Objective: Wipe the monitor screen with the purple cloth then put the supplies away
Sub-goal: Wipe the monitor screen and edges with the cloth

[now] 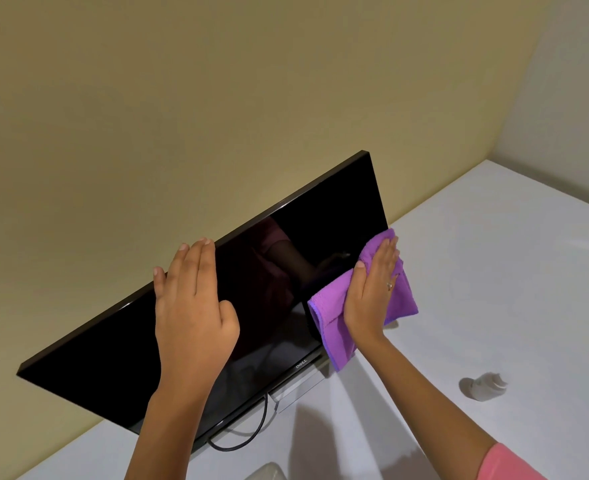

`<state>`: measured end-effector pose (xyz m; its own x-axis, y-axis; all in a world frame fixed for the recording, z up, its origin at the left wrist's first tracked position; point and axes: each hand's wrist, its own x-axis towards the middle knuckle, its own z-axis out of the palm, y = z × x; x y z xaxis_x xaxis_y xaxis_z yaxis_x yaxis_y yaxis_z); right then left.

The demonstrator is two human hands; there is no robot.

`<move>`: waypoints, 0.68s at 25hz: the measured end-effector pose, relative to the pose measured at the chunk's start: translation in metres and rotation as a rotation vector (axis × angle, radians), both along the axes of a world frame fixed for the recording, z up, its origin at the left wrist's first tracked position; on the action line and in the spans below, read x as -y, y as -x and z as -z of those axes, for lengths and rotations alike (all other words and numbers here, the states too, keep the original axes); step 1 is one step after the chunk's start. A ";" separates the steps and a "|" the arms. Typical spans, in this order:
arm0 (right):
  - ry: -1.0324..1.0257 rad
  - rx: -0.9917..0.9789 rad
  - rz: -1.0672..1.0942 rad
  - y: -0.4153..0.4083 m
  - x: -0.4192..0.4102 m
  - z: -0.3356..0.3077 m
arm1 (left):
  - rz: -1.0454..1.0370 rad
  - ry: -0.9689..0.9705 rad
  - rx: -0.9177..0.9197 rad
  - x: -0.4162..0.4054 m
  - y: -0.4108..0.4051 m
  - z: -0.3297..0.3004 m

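Observation:
A black monitor with a dark, switched-off screen stands on a white table against a beige wall. My left hand lies flat over the monitor's top edge, fingers together, steadying it. My right hand presses the purple cloth flat against the screen's right side, near the right edge. The cloth hangs down past the monitor's lower edge. A small white spray bottle lies on the table to the right.
A black cable loops from under the monitor by its silver stand. A pale, clear object shows at the bottom edge. The wall corner stands at the far right.

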<state>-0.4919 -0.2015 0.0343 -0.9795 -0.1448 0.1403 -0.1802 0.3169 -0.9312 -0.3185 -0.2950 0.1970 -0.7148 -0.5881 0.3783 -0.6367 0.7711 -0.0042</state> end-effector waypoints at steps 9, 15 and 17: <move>0.046 0.270 0.061 -0.012 -0.009 0.010 | -0.007 0.005 -0.002 0.001 -0.001 0.002; 0.168 -0.037 -0.073 -0.008 0.014 -0.042 | -0.009 0.013 -0.006 0.001 0.000 0.003; 0.164 -0.077 -0.089 -0.006 0.014 -0.039 | -0.008 0.009 0.001 0.001 0.000 0.003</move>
<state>-0.4861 -0.2155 0.0732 -0.9494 -0.1994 0.2428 -0.2731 0.1413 -0.9516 -0.3181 -0.2959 0.1938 -0.7103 -0.5903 0.3833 -0.6429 0.7658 -0.0120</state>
